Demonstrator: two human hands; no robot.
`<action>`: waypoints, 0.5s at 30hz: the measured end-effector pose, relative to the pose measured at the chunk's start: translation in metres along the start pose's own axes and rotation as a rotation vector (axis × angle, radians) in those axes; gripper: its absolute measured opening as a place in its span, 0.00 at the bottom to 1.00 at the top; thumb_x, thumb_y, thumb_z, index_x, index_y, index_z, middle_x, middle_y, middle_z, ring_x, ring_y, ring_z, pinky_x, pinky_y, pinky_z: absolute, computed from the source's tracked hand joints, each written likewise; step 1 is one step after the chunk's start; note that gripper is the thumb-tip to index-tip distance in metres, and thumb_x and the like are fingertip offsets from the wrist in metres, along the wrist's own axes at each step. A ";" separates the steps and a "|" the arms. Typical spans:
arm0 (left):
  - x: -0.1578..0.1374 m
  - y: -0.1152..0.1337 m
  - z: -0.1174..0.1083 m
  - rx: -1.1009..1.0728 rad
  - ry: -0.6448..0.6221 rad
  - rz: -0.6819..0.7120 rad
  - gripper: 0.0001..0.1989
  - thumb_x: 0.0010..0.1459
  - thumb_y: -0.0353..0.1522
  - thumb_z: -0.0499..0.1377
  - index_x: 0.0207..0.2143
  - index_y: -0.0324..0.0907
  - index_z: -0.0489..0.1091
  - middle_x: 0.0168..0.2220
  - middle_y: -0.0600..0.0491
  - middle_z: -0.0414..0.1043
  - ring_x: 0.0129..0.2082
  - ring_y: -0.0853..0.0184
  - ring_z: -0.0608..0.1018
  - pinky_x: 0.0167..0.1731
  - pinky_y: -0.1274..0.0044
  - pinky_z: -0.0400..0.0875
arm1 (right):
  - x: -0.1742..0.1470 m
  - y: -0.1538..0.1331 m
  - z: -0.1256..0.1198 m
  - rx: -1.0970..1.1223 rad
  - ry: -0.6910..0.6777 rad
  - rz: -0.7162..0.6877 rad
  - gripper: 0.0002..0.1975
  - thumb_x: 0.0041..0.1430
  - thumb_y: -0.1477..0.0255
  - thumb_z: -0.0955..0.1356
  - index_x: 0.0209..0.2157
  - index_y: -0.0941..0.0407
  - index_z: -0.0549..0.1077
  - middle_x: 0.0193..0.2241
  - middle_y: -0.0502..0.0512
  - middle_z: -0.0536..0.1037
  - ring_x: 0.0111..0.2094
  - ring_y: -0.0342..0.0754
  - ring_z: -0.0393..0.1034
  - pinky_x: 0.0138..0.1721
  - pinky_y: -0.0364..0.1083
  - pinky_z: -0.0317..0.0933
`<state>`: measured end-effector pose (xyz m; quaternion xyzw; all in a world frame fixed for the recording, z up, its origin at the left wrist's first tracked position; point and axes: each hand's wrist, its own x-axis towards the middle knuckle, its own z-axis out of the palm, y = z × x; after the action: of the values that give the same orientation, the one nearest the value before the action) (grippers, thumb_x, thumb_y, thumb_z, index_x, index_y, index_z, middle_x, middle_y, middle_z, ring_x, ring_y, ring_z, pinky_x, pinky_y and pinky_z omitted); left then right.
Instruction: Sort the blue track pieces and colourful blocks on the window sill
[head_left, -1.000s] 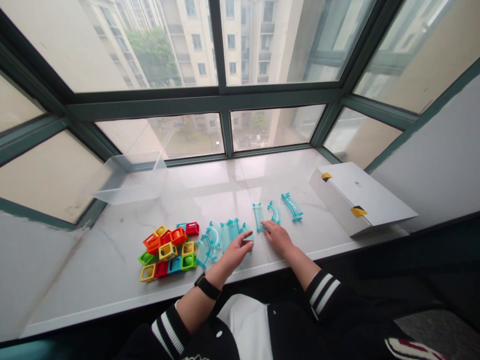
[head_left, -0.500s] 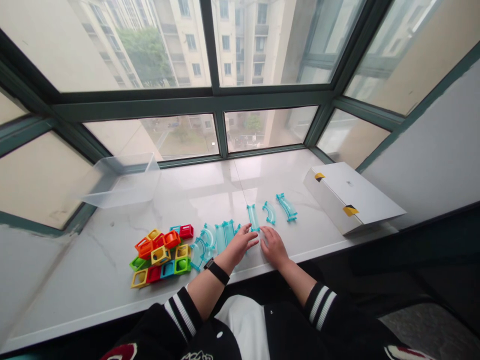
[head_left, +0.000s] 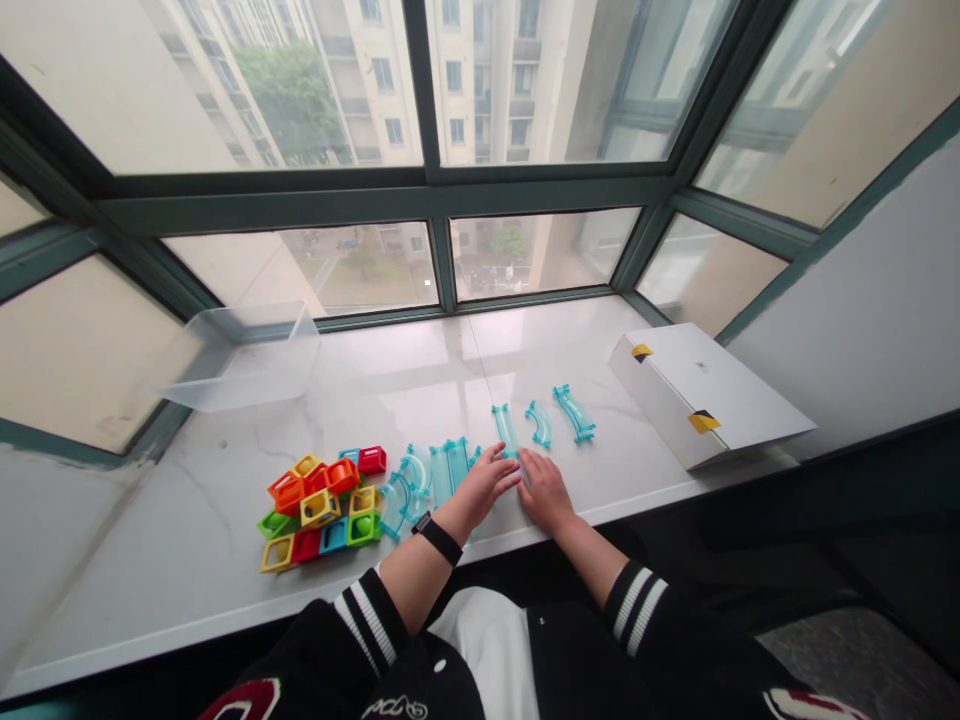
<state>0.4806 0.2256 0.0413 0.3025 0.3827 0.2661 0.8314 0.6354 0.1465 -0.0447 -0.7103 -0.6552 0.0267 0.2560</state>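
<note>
My left hand [head_left: 484, 486] hovers or rests near the counter's front, fingers apart, with nothing visibly held. Beside it my right hand [head_left: 545, 490] lies palm down with its fingers slightly bent, also holding nothing that I can see. Just beyond their fingertips is a straight translucent blue track piece [head_left: 505, 428]; whether a finger touches its near end is unclear. To its right lie a curved track piece [head_left: 539, 424] and a wavy track piece [head_left: 574, 412]. Several straight track pieces [head_left: 448, 468] sit left of my left hand, partly covered by it, next to a group of curved track pieces [head_left: 406, 490].
A pile of colourful hollow blocks [head_left: 320, 508] stands at the left. Behind it is a clear plastic bin [head_left: 251, 375] by the window. On the right a white box [head_left: 712, 385] with yellow-black tabs rests on the marble-look counter [head_left: 382, 385]. Windows close off the back.
My right hand has shifted slightly left and closer to my left hand. The left hand and the track pieces stay nearly where they were; the view tilts a little.
</note>
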 end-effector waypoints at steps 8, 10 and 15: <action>0.001 -0.003 -0.004 -0.022 0.014 0.000 0.35 0.57 0.29 0.69 0.66 0.43 0.64 0.74 0.36 0.49 0.61 0.51 0.77 0.60 0.63 0.77 | 0.000 0.002 0.001 0.040 0.023 0.000 0.28 0.68 0.72 0.63 0.68 0.60 0.67 0.62 0.66 0.74 0.62 0.60 0.67 0.62 0.59 0.64; 0.002 -0.004 -0.004 -0.019 0.020 0.000 0.36 0.57 0.28 0.69 0.66 0.44 0.63 0.74 0.37 0.49 0.61 0.52 0.77 0.60 0.63 0.77 | 0.000 0.002 0.003 0.026 0.010 0.005 0.28 0.68 0.72 0.63 0.68 0.60 0.67 0.63 0.66 0.73 0.62 0.61 0.67 0.62 0.59 0.63; 0.005 -0.002 -0.001 0.001 0.030 -0.006 0.39 0.55 0.25 0.66 0.69 0.45 0.60 0.76 0.37 0.46 0.63 0.52 0.76 0.60 0.64 0.76 | 0.002 0.000 0.002 -0.013 -0.021 0.023 0.29 0.69 0.71 0.63 0.69 0.59 0.66 0.65 0.64 0.72 0.59 0.61 0.68 0.60 0.58 0.63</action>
<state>0.4833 0.2275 0.0369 0.2978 0.3960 0.2676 0.8263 0.6348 0.1490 -0.0458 -0.7191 -0.6498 0.0328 0.2441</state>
